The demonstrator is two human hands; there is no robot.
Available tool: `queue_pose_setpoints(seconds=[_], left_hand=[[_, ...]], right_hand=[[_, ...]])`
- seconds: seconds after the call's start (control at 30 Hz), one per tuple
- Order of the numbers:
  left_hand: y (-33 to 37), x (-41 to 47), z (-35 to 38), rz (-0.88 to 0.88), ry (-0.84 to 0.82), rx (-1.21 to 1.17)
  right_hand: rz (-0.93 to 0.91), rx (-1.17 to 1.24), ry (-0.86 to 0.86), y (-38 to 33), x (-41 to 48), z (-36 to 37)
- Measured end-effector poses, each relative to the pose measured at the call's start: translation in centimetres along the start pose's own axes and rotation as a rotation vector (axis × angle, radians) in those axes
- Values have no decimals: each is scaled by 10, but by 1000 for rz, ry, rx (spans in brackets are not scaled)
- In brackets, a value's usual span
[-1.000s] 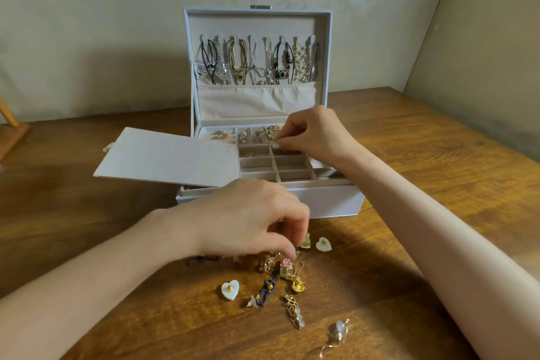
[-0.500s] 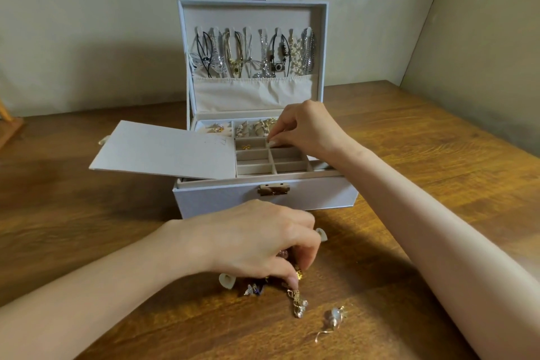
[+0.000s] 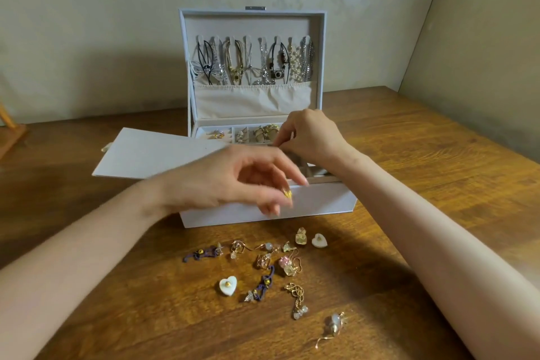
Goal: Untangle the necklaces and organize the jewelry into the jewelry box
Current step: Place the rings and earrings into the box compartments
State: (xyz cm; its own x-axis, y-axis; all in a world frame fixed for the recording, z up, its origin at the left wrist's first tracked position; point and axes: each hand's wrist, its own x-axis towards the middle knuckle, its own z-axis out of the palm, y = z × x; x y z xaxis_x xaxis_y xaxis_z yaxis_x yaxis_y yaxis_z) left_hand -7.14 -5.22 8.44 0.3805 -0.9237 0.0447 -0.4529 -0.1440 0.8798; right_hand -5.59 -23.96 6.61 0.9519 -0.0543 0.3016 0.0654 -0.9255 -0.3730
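A white jewelry box (image 3: 321, 202) stands open on the wooden table, necklaces (image 3: 254, 61) hanging inside its lid. My left hand (image 3: 233, 181) hovers in front of the box and pinches a small gold earring (image 3: 287, 193) between thumb and fingertips. My right hand (image 3: 309, 134) is over the tray compartments at the box's right, its fingers curled and pinched together; what they hold is hidden. Several loose earrings (image 3: 274, 263) lie scattered on the table before the box, among them two white hearts (image 3: 228, 286) and purple ribbon pieces (image 3: 263, 283).
A flat white tray lid (image 3: 146, 155) sticks out to the left of the box. Rings (image 3: 263, 131) sit in the back compartments. A wooden stand (image 3: 11, 131) shows at the far left edge. Walls close in behind and to the right.
My left hand has lifted from the earring pile up to the box front with a gold earring pinched in it. The right hand stayed over the tray compartments.
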Motion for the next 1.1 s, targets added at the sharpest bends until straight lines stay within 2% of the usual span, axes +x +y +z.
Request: queue_pose_setpoints(seconds=[0.2,0.33,0.53,0.67,1.1], left_hand=[[-17,-1,-39,-18,392,-266],[-28,3,-44,-93,530,-252],[-30,3,-44,-145,599,-201],[-26,2,-42,-167,621,-201],[-28,5,-39,-125,614,-121]], right_hand=[[21,-30,2,3,2,0],[6,-36,-11,3,0,2],[29,-18,4,7,-1,0],[13,-89,13,5,-1,3],[3,-132,36,6,0,3]])
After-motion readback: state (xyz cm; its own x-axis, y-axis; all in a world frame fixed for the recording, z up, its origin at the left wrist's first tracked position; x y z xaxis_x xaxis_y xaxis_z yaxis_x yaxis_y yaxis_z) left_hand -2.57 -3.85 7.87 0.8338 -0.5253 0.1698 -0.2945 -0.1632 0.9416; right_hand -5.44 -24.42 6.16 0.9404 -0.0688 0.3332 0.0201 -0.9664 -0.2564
